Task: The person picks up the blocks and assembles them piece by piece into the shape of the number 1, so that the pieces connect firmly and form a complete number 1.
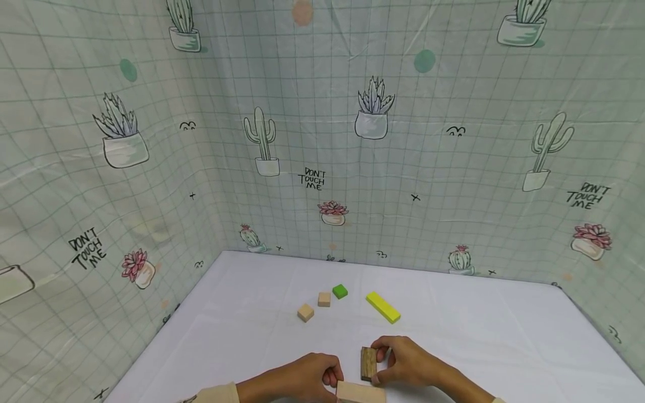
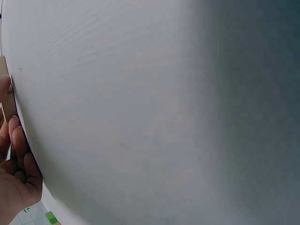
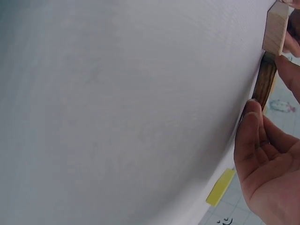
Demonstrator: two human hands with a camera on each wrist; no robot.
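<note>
At the near edge of the head view, my left hand (image 1: 308, 376) pinches the left end of a pale wooden block (image 1: 360, 393), cut off by the frame. Just beyond that block's right part lies a dark brown wooden block (image 1: 368, 364), lengthwise away from me. My right hand (image 1: 409, 361) grips its right side, thumb near and fingers at the far end. The right wrist view shows the pale block (image 3: 275, 28) end close against the dark block (image 3: 266, 82); whether they touch is unclear. In the left wrist view, my left hand (image 2: 19, 173) is partly cut off.
Farther back on the white table (image 1: 252, 336) lie two small pale wooden cubes (image 1: 305, 313), a green block (image 1: 340, 291) and a long yellow block (image 1: 383, 307). A cactus-print curtain (image 1: 322, 140) stands behind and at both sides.
</note>
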